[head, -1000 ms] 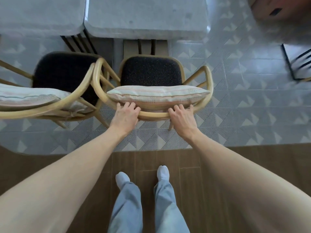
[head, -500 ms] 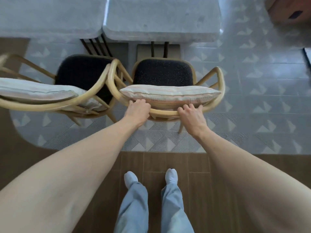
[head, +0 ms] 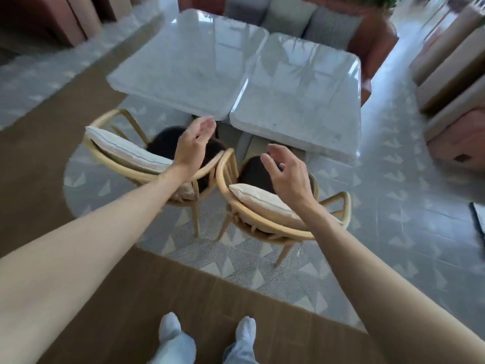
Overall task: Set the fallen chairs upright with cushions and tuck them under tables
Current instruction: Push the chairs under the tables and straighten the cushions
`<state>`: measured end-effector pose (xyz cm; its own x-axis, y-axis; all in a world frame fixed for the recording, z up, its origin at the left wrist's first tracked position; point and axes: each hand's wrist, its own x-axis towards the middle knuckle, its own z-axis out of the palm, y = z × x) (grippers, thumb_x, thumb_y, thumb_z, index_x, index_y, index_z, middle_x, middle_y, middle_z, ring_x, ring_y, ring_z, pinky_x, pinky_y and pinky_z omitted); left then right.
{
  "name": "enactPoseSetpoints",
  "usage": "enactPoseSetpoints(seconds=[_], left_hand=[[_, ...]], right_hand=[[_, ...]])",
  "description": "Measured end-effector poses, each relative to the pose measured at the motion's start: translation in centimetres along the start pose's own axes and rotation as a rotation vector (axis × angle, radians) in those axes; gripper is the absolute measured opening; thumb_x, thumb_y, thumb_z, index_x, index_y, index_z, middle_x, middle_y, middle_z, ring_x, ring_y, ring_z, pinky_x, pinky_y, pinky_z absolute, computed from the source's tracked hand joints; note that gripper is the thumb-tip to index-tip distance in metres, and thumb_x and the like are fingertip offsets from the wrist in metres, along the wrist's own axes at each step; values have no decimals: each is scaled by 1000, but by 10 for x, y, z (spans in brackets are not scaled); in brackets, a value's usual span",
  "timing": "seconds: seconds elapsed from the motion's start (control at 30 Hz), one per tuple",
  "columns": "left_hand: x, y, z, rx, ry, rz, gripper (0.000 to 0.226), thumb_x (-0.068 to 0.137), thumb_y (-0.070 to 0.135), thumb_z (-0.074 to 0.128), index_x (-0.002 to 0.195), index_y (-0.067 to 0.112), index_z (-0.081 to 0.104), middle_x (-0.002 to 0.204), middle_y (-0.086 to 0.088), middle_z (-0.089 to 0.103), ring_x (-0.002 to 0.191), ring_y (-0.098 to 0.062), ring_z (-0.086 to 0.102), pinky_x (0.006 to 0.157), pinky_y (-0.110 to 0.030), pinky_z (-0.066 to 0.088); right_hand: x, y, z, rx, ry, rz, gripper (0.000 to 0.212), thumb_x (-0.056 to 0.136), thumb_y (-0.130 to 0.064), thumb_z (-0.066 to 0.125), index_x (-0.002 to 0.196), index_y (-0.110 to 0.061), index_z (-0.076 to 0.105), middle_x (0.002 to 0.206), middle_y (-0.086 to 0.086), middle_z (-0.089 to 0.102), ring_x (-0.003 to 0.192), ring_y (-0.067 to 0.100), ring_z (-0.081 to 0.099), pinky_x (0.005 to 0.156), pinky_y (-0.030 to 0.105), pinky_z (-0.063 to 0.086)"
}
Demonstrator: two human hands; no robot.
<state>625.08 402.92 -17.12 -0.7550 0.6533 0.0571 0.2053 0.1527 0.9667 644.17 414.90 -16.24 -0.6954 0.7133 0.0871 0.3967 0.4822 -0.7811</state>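
Note:
Two wooden armchairs stand upright side by side at two marble tables. The right chair (head: 262, 227) has a dark seat and a pale striped cushion (head: 259, 200) leaning against its curved back; its front reaches under the right table (head: 301, 106). The left chair (head: 110, 161) carries its own cushion (head: 123, 148) and stands at the left table (head: 189, 72). My left hand (head: 193, 144) hovers above the left chair, fingers relaxed, holding nothing. My right hand (head: 287, 173) hovers above the right chair's cushion, fingers loosely spread and empty.
A red sofa with grey cushions (head: 333, 27) runs behind the tables. More padded seats (head: 451, 82) stand at the right. Patterned grey tiles (head: 393, 206) surround the chairs, and brown wood flooring (head: 199, 292) lies under my feet.
Both hands have let go of the right chair's back rail and lifted off it. The view has pulled back and upward, showing the whole tabletops.

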Motion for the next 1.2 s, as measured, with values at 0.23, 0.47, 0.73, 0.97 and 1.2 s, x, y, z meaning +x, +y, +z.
enactPoseSetpoints(seconds=[0.23,0.47,0.73,0.97,1.2], left_hand=[[-13,2,-113,-138,69,193,54,104,50,35,142,15,51,138,-3,60,127,-11,58,112,-40,44],[4,-45,-234,-58,-8,147,59,99,59,37,140,22,53,139,0,60,129,-13,56,114,-45,42],[63,-99,-299,5,-180,41,52,99,53,44,141,23,53,140,2,59,131,-7,53,114,-37,41],[153,-195,-319,582,-386,-49,36,97,33,62,129,17,63,129,-3,65,123,-21,56,104,-37,44],[184,-263,-356,1052,-776,-86,42,87,31,74,125,18,61,123,-2,59,118,-22,56,103,-42,48]], right_hand=[[22,-126,82,397,157,-135,54,101,-41,46,144,-9,51,141,5,61,116,0,61,88,7,48],[35,-197,202,378,170,-97,46,106,-33,48,145,-9,52,143,10,61,114,1,57,84,-4,39],[74,-221,302,335,154,42,45,106,-35,51,144,-12,53,137,7,65,113,4,58,84,2,43],[139,-165,397,-150,-141,291,39,99,-31,59,134,-13,60,123,6,71,110,20,66,86,30,50],[134,-129,447,-679,-544,551,34,100,-25,55,130,-8,57,139,13,43,125,34,47,94,61,51]])
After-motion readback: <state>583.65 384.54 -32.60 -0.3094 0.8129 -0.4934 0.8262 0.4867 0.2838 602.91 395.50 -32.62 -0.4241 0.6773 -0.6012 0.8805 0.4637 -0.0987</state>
